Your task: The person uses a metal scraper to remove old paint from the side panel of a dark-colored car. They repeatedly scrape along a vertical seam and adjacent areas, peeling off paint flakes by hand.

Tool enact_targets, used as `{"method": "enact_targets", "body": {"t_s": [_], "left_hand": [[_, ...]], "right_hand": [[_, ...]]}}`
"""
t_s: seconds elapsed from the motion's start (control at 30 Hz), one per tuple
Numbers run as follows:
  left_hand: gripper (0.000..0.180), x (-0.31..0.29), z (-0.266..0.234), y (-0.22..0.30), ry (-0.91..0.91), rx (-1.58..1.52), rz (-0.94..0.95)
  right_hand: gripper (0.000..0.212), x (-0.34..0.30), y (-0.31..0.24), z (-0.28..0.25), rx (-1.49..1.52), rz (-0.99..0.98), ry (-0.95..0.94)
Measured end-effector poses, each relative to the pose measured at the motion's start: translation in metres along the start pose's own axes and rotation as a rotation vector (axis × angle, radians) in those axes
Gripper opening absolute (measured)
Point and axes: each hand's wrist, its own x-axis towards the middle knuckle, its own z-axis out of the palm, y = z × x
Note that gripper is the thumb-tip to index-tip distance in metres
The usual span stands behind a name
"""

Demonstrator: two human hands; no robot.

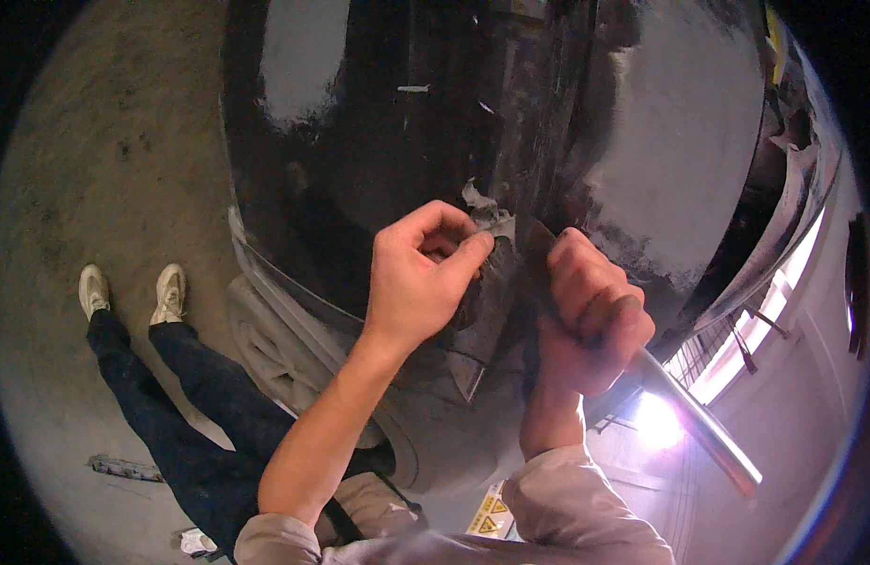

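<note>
My left hand (418,273) pinches a crumpled, torn grey strip (496,224) between thumb and fingertips. The strip stands up from a dark vehicle body panel (378,169), close to the panel's vertical seam. Just right of it, my right hand (595,315) is wrapped in a fist round a shiny metal rod-like tool (703,424). Its long round end sticks out below the fist, down and to the right. The tool's other end lies near the seam, largely hidden by my fingers, so its shape is unclear.
Pale grey sanded patches (675,132) cover parts of the panel. Crumpled grey sheeting (275,325) runs along its lower left edge. A bright lamp (658,421) glares at the lower right. A dark strip-shaped piece (124,468) lies on the floor (96,179) near my feet.
</note>
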Motion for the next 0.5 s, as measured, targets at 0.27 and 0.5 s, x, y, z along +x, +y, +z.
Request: {"method": "enact_targets", "body": {"t_s": [0.27,0.5], "left_hand": [[0.012,0.000,-0.009,0.001,-0.013,0.003,0.027],[0.010,0.000,-0.013,0.001,-0.037,0.065,0.055]], "right_hand": [[0.040,-0.021,-0.012,0.000,0.145,0.085,-0.002],[0.045,0.000,0.005,-0.001,0.203,0.007,0.039]]}}
